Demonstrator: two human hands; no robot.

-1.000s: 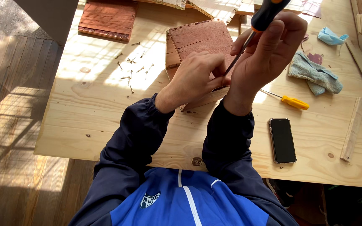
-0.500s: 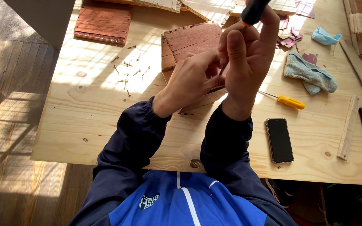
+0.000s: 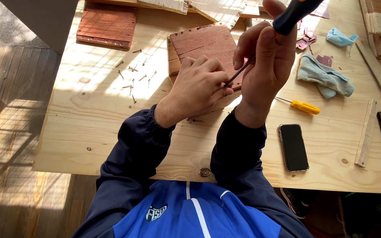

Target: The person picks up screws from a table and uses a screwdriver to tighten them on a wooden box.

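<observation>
While the screwdriver (image 3: 287, 20) is gripped in the right hand (image 3: 265, 61), its tip is steadied by the pinched left hand (image 3: 201, 86) at the box (image 3: 208, 44) edge on the table (image 3: 89, 123); screw-seating step judged; steady downward pressure needed next.

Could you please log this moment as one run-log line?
right hand: grips screwdriver | left hand: steadies tip at red wooden box | loose screws on table
</observation>
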